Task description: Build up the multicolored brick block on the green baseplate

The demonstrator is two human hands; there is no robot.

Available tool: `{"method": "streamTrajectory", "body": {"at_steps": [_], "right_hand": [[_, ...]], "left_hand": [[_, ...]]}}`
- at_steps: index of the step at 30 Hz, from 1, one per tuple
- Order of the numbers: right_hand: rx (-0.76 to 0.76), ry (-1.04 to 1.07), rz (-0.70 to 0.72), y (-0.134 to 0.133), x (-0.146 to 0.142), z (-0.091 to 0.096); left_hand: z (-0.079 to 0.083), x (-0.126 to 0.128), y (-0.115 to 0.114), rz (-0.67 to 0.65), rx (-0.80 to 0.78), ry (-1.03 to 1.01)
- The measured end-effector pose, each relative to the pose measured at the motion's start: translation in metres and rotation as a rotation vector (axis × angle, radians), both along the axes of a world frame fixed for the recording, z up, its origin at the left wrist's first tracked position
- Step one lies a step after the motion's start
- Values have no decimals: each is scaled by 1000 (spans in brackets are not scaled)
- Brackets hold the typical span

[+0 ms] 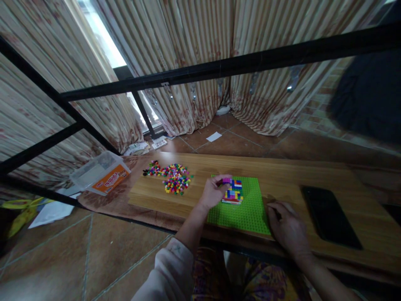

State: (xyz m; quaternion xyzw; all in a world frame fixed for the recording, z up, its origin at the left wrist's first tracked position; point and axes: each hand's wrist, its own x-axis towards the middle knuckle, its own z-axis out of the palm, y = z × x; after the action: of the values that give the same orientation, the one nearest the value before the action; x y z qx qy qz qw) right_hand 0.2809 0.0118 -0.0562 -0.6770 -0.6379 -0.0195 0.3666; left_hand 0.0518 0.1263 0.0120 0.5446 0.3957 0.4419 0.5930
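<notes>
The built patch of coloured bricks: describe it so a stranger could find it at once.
On the long wooden table lies a green baseplate. Near its far left corner, touched by the left hand, sits a compact multicoloured rectangle. Unlike the loose pile farther left, its bricks are joined.

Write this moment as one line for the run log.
left hand: fingers on brick block | right hand: rests at green baseplate edge | loose bricks: piled left | black phone: right
</notes>
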Motion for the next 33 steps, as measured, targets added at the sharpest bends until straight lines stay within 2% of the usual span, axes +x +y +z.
{"method": "streamTrajectory", "body": {"at_steps": [6,11,14,17,21,24,28,33], "right_hand": [[17,-3,11,1,3,-5],[34,-11,18,2,5,-8],[49,-35,23,2,6,-9],[66,-50,28,1,8,-10],[95,-69,41,1,9,-11],[107,-83,32,1,9,-11],[95,-95,26,1,11,-12],[91,-122,36,0,13,-10]], "left_hand": [[-4,-1,1,-9,49,9],[-3,-8,-7,58,91,-3],[-8,-21,-21,156,101,1],[-19,-40,-37,337,68,45],[-32,-76,-52,635,18,213],[-31,-104,-56,774,16,456],[-23,-126,-56,789,11,746],[-18,-120,-49,735,37,932]]}}
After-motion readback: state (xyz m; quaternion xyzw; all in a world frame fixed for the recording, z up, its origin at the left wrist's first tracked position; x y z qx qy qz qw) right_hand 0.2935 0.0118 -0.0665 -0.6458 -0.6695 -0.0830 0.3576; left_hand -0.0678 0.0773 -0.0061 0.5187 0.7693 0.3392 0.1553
